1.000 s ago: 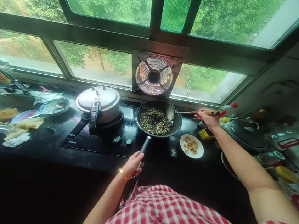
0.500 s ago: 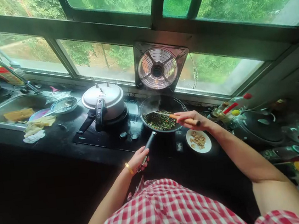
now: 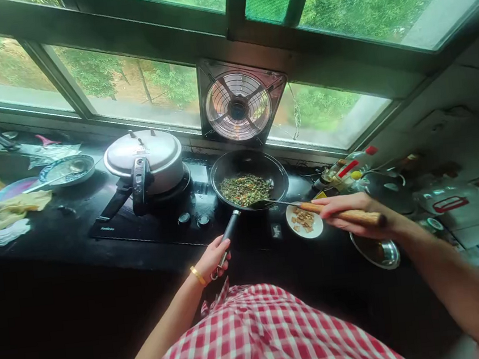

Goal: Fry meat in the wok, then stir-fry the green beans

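Observation:
My left hand [image 3: 216,258] is closed around the black handle of a dark frying pan [image 3: 281,183] on the stove. Chopped greens with small red and pale bits [image 3: 244,190] lie across the pan's bottom. In my right hand [image 3: 352,213] is a spatula [image 3: 341,216], gripped by its wooden handle. Its metal blade is down inside the pan's near edge, beside the greens. Just under the spatula's shaft, right of the pan, a small white plate [image 3: 295,229] carries browned pieces of food [image 3: 305,220].
A silver pressure cooker [image 3: 142,152] stands left of the pan, its black handle pointing toward me. Farther left are a patterned bowl [image 3: 87,171], cloths [image 3: 15,210] and a sink. An exhaust fan [image 3: 238,106] sits behind the pan. Bottles [image 3: 351,165] and a glass lid [image 3: 378,252] are at right.
My right hand has drawn the spatula right and toward me, from the pan's middle to its near edge. The greens look more spread out. The view has shifted right; my left hand keeps its grip.

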`<move>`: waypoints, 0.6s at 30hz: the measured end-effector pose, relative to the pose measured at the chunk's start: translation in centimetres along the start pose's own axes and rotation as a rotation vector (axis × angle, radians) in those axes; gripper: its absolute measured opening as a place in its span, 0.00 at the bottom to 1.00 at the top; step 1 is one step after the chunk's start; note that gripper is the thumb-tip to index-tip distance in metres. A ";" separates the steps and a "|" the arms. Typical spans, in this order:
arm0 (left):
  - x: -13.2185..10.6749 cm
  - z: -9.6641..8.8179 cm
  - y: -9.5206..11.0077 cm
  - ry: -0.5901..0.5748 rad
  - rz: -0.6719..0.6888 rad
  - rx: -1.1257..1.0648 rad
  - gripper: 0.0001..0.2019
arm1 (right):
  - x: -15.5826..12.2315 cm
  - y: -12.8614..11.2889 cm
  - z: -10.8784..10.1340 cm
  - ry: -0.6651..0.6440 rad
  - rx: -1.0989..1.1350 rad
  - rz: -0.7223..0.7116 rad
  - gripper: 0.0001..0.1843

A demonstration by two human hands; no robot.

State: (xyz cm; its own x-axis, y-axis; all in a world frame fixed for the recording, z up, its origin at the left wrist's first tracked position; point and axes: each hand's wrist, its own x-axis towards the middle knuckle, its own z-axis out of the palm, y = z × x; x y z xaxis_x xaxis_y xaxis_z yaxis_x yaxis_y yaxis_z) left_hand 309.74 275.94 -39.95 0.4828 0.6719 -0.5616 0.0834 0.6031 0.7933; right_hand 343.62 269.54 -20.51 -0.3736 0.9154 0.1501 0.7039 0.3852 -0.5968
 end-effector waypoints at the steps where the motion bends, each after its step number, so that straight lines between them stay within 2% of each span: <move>1: 0.1 0.0 0.0 0.003 -0.004 0.002 0.27 | 0.7 0.8 0.9 0.004 -0.005 -0.014 0.08; 4: 0.2 0.0 -0.1 0.017 -0.003 -0.004 0.27 | 3.3 3.1 3.5 0.119 -0.036 -0.035 0.07; 6: 0.2 -0.2 -0.3 0.018 0.008 -0.025 0.28 | 4.4 3.3 4.2 0.229 -0.042 -0.027 0.06; 9: -0.4 -0.4 -0.6 0.019 0.021 -0.071 0.30 | 4.6 1.0 3.3 0.328 -0.020 0.024 0.07; 11: -1.1 -0.5 -0.7 0.030 0.036 -0.075 0.31 | 4.4 -0.8 2.8 0.335 0.032 0.077 0.08; 13: -1.8 -0.3 -0.8 0.055 0.057 -0.035 0.30 | 4.8 -1.8 3.3 0.314 0.095 0.113 0.10; 15: -2.2 0.0 -0.8 0.095 0.076 0.024 0.30 | 6.1 -1.3 4.8 0.322 0.119 0.126 0.11; 18: -2.4 0.3 -0.8 0.137 0.091 0.064 0.29 | 8.6 1.2 6.8 0.412 0.079 0.144 0.12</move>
State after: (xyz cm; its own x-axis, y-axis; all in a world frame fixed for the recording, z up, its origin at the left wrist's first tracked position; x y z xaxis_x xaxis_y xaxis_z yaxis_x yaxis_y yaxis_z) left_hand 308.78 273.71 -39.19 0.3676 0.7776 -0.5102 0.1025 0.5113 0.8532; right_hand 337.12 277.09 -25.31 0.0076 0.9355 0.3532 0.6772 0.2551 -0.6902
